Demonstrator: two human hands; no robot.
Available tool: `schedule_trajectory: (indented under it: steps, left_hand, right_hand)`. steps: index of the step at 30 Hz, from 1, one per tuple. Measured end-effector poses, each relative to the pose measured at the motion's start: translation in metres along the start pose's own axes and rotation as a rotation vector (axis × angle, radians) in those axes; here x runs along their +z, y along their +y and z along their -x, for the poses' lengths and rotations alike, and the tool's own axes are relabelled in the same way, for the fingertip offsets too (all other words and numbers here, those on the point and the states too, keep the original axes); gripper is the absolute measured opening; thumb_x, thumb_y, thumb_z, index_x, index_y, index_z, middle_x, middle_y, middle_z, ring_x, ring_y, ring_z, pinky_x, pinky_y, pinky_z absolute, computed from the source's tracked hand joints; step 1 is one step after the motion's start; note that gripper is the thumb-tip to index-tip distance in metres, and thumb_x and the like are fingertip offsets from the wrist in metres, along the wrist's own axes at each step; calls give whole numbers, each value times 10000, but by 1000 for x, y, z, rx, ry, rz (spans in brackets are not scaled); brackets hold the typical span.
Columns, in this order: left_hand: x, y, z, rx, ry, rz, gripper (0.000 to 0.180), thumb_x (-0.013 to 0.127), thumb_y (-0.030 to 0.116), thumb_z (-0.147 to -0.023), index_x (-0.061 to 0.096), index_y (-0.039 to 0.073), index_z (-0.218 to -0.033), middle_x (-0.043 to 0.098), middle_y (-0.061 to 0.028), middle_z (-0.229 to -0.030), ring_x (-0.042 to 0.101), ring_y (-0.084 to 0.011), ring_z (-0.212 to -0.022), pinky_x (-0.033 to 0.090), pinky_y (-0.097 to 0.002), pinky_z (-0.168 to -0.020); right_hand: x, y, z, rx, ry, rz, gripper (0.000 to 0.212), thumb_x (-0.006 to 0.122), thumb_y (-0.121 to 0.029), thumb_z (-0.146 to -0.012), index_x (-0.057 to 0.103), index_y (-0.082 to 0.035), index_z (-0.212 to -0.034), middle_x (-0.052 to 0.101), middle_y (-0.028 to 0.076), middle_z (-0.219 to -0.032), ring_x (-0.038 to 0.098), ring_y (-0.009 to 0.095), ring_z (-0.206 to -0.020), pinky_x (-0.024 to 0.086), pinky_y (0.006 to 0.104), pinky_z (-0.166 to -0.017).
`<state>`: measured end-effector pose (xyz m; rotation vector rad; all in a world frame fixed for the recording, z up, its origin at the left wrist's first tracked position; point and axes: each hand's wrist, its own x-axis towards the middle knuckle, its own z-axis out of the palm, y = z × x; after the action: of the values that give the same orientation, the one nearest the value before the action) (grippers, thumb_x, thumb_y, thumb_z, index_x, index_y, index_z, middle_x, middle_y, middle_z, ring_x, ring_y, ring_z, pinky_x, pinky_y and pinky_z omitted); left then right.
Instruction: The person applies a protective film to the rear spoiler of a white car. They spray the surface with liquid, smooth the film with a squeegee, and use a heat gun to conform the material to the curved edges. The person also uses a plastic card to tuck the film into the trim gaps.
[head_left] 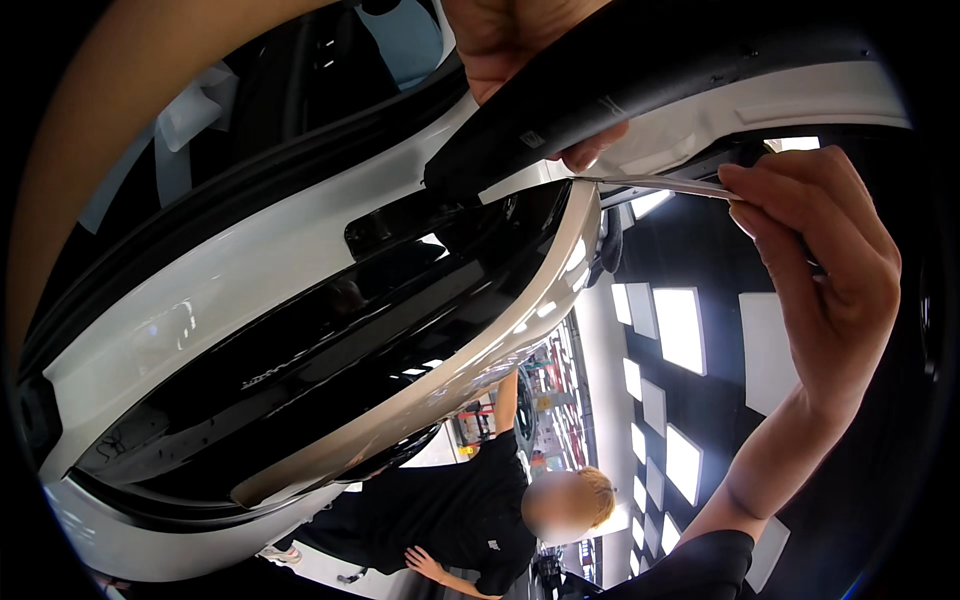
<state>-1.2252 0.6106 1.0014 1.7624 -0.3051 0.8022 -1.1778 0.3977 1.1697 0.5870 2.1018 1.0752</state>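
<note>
My left hand [510,45] reaches in from the left across the top and grips a long, curved black trim piece [640,75]. Its palm is above the trim and a fingertip shows below the lower edge. The trim's narrow end lies against a white car body [330,215], beside a glossy black panel [400,310]. My right hand [825,235], at the right, pinches a thin, pale flat strip [655,184] between thumb and fingers. The strip's far end meets the corner by the trim's underside; whether it is tape or a tool, I cannot tell.
A person in a black shirt [440,510] stands beyond the car, one hand raised to its far edge. A dark car opening [290,90] with pale blue and white sheets lies at upper left. Bright ceiling panels [680,330] and stocked shelving [555,400] show behind.
</note>
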Motion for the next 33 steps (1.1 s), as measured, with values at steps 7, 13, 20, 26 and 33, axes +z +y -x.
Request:
schedule_trajectory:
  steps: [7,13,20,26,33]
  left_hand:
    - [-1,0,3,8,-3,-1,190,770,148,-883,727,29,-1025,724,-61,-954,697,-104,-818,586,-203,-672]
    - [-1,1,4,24,-8,6,196,773,148,-881,727,31,-1031,724,-62,-964,696,-106,-829,586,-205,-678]
    - [-2,1,4,27,-14,10,203,776,147,-878,727,32,-1039,723,-62,-974,695,-107,-840,585,-207,-686]
    - [-2,2,5,24,-16,4,210,778,147,-876,728,34,-1045,723,-63,-984,694,-109,-850,585,-209,-692]
    - [-3,1,7,21,-22,4,218,781,147,-873,728,35,-1052,723,-63,-995,693,-111,-862,584,-212,-699]
  right_hand:
    - [4,-5,-2,12,4,15,219,717,108,-815,768,-2,-997,679,112,-924,663,166,-769,492,221,-602]
    - [0,-9,-4,59,-11,12,216,712,111,-828,769,-9,-999,688,116,-945,680,178,-806,510,222,-623]
    - [-3,-6,-3,41,-40,11,215,699,108,-843,758,1,-1020,682,114,-941,670,174,-802,499,221,-624]
    - [-4,-4,1,52,-34,6,224,701,107,-840,760,-8,-1022,685,111,-932,667,176,-800,494,222,-622]
    - [-4,-10,-1,85,-22,-8,231,700,115,-830,763,-12,-1013,693,115,-933,671,184,-807,504,227,-633]
